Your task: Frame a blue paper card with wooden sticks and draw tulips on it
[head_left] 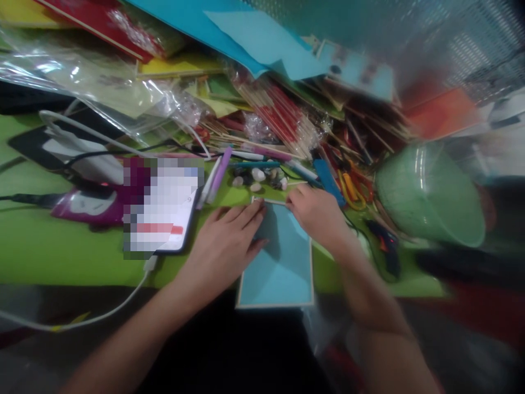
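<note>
A light-blue rectangular board [283, 273] with thin pale strips along its edges lies in front of me, its near end reaching past the table's front edge. My left hand [229, 246] is spread over its left side, fingertips at the far left corner and thumb apart. Along the far edge runs a thin pale stick [275, 202], spanning the gap between both hands. At the stick's right end, my right hand [315, 213] has its fingers bent and pressed together on it; the exact grip is partly hidden.
To the left lie a phone [164, 213] on a white cable and a purple power strip [88, 205]. Pebbles [258, 175], purple markers [221, 172] and scissors [353, 189] lie beyond the board. A green basket [430, 197] and a glue gun [385, 246] are rightward.
</note>
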Demonstrator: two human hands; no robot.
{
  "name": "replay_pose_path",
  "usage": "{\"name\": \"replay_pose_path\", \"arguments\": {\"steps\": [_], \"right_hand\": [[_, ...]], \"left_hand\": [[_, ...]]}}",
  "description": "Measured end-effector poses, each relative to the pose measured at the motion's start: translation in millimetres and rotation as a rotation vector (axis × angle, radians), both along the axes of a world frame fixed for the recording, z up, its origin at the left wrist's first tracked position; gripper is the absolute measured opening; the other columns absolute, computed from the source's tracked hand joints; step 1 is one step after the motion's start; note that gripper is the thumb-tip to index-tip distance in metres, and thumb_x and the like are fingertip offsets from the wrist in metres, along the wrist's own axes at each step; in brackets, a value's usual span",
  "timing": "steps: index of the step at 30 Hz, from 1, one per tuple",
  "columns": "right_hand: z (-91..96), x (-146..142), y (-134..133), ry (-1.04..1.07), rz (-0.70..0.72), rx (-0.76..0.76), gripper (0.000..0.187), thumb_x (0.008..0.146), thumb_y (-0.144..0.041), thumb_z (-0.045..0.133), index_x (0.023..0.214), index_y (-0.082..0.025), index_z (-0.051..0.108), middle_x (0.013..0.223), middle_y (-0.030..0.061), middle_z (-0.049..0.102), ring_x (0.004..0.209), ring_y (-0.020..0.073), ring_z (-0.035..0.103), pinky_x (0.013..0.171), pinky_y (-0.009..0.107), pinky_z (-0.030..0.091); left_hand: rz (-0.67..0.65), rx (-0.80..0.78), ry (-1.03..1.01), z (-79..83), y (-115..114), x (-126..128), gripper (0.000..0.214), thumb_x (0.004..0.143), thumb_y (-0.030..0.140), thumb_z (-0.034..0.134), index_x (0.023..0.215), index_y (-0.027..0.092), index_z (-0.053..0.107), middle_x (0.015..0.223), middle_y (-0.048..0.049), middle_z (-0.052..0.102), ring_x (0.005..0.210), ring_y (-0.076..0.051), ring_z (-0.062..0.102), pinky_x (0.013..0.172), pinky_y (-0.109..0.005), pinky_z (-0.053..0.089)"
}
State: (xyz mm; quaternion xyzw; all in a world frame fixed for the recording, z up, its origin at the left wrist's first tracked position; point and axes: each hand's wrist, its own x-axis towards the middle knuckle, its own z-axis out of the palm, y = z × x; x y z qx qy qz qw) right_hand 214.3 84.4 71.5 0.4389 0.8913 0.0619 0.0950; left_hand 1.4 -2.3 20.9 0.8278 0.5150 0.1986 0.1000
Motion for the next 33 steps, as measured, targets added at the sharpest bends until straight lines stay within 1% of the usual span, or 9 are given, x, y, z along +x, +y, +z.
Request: {"name": "replay_pose_path", "arguments": {"steps": [5, 10, 13, 16, 18, 21, 24, 28, 33], "right_hand": [[-0.7, 0, 0, 0.027, -0.011, -0.007, 0.027, 0.108, -0.017, 0.047, 0.106, -0.013, 0.073, 0.103, 0.0121, 0.075, 0.078, 0.0194, 0.062, 0.066, 0.035, 0.031], [0.7, 3, 0, 0.114, -0.024, -0.009, 0.023, 0.108, -0.021, 0.051, 0.105, -0.015, 0.073, 0.103, 0.0105, 0.076, 0.081, 0.0195, 0.063, 0.068, 0.033, 0.033], [8.4, 16, -1, 0.236, -0.066, -0.003, 0.018, 0.106, -0.023, 0.057, 0.102, -0.018, 0.073, 0.103, 0.0085, 0.076, 0.085, 0.0197, 0.065, 0.071, 0.031, 0.037], [18.0, 36, -5, 0.4, -0.121, 0.045, 0.016, 0.105, -0.022, 0.058, 0.102, -0.019, 0.073, 0.103, 0.0073, 0.075, 0.089, 0.0199, 0.067, 0.077, 0.03, 0.043], [20.4, 49, -9, 0.499, -0.131, 0.069, 0.015, 0.105, -0.021, 0.059, 0.104, -0.02, 0.073, 0.103, 0.0066, 0.074, 0.091, 0.0201, 0.068, 0.081, 0.03, 0.047], [13.7, 64, -17, 0.603, -0.107, 0.069, 0.014, 0.104, -0.021, 0.06, 0.105, -0.02, 0.074, 0.1, 0.0063, 0.075, 0.092, 0.0206, 0.069, 0.083, 0.031, 0.05], [-1.1, 73, -24, 0.637, -0.085, 0.053, 0.016, 0.105, -0.021, 0.059, 0.109, -0.02, 0.075, 0.104, 0.0082, 0.076, 0.096, 0.0223, 0.071, 0.086, 0.034, 0.053], [-16.7, 77, -28, 0.617, -0.06, 0.047, 0.023, 0.105, -0.02, 0.058, 0.117, -0.022, 0.077, 0.109, 0.0095, 0.076, 0.103, 0.0253, 0.071, 0.092, 0.039, 0.055], [-22.2, 72, -30, 0.533, -0.04, 0.012, 0.029, 0.105, -0.019, 0.056, 0.126, -0.021, 0.076, 0.112, 0.0114, 0.075, 0.105, 0.028, 0.069, 0.093, 0.043, 0.055]], "left_hand": [[-0.006, 0.03, 0.009, -1.1, 1, 2, 0.05, 0.102, 0.032, 0.063, 0.148, 0.013, 0.061, 0.157, -0.0129, 0.059, 0.125, -0.037, 0.067, 0.1, -0.058, 0.054], [-0.008, 0.045, 0.031, -3.8, 3, 2, 0.051, 0.102, 0.031, 0.062, 0.15, 0.013, 0.059, 0.156, -0.0134, 0.06, 0.127, -0.038, 0.066, 0.1, -0.058, 0.053], [-0.006, 0.05, 0.037, -5.9, 3, 1, 0.051, 0.103, 0.031, 0.059, 0.151, 0.013, 0.059, 0.156, -0.0128, 0.06, 0.126, -0.038, 0.066, 0.1, -0.058, 0.052], [-0.013, 0.066, 0.023, -8.7, 3, -1, 0.051, 0.105, 0.032, 0.056, 0.152, 0.013, 0.058, 0.156, -0.013, 0.06, 0.128, -0.039, 0.066, 0.1, -0.059, 0.051], [-0.021, 0.08, 0.015, -9.9, 4, -1, 0.052, 0.106, 0.033, 0.055, 0.152, 0.011, 0.057, 0.155, -0.0143, 0.061, 0.128, -0.039, 0.066, 0.1, -0.06, 0.051], [-0.029, 0.091, 0.02, -10.5, 4, -2, 0.053, 0.107, 0.034, 0.053, 0.152, 0.008, 0.057, 0.155, -0.0158, 0.061, 0.127, -0.04, 0.066, 0.1, -0.06, 0.05], [-0.025, 0.091, 0.028, -10.6, 4, -2, 0.051, 0.108, 0.036, 0.051, 0.151, 0.01, 0.058, 0.156, -0.0134, 0.06, 0.128, -0.039, 0.066, 0.101, -0.06, 0.05], [-0.014, 0.103, 0.039, -10.7, 3, -1, 0.049, 0.109, 0.036, 0.05, 0.152, 0.013, 0.057, 0.156, -0.0118, 0.061, 0.128, -0.038, 0.066, 0.101, -0.059, 0.051], [-0.011, 0.118, 0.052, -10.2, 3, 0, 0.048, 0.109, 0.036, 0.049, 0.151, 0.014, 0.058, 0.154, -0.0116, 0.063, 0.126, -0.037, 0.067, 0.099, -0.057, 0.051]]}}
